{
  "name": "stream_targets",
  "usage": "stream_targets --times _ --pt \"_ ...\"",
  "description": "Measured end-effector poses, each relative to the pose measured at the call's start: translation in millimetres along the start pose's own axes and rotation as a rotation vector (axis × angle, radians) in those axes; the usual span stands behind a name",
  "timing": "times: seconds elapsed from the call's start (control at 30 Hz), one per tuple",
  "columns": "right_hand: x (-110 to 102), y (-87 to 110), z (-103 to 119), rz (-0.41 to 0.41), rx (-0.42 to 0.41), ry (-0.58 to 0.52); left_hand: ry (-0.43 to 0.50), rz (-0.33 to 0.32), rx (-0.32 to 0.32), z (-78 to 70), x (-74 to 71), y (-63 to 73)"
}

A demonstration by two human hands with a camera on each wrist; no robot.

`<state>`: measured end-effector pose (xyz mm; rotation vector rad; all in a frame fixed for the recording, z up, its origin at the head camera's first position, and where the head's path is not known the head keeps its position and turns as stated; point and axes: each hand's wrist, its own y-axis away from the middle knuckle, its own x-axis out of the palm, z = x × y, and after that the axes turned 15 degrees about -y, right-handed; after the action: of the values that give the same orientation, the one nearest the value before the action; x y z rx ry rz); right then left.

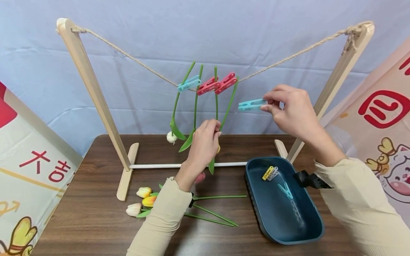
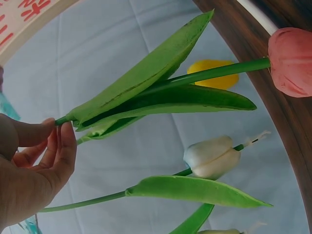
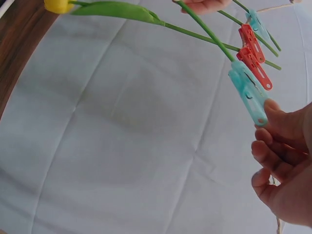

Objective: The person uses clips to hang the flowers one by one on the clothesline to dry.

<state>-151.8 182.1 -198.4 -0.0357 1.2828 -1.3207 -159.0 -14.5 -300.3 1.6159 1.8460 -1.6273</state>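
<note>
My left hand (image 1: 205,140) pinches the green stem (image 1: 229,103) of a pink artificial tulip (image 2: 292,63), whose bloom hangs below the hand. My right hand (image 1: 291,108) holds a light-blue clothespin (image 1: 251,105) by its handle end, just right of that stem. In the head view the pin's tips are a little apart from the stem; in the right wrist view they overlap its upper end. On the rope, a light-blue clothespin (image 1: 189,84) and two red clothespins (image 1: 209,86) hold other tulips head-down, with white (image 2: 214,157) and yellow (image 2: 219,73) blooms.
The twine rope (image 1: 128,55) sags between two wooden posts (image 1: 96,96) joined by a white bar (image 1: 160,166). Several tulips (image 1: 144,192) lie under my left forearm. A dark-blue basin (image 1: 282,220) at right contains yellow, grey and blue clothespins (image 1: 285,191).
</note>
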Motion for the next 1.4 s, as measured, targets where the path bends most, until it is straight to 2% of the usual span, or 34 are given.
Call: stream_targets --times 0.17,0.63,0.87,1.1,1.4 --pt "1 -8.5 1 -0.085 -0.014 -0.005 0.003 0.010 -0.003 -0.6 0.8 -0.1" --pt "-5 -33.2 9 -0.202 -0.042 0.036 0.010 -0.013 -0.017 -3.2 1.6 -1.3" --pt "-6 -42.2 6 -0.187 -0.179 0.110 0.013 -0.008 -0.021 -4.3 2.5 -1.5" --pt "-5 -44.3 9 -0.138 -0.114 0.161 0.024 -0.018 -0.022 -6.0 3.4 -1.4" --pt "-7 -44.3 12 -0.010 -0.069 0.178 0.021 -0.074 -0.001 -7.6 6.4 -3.9"
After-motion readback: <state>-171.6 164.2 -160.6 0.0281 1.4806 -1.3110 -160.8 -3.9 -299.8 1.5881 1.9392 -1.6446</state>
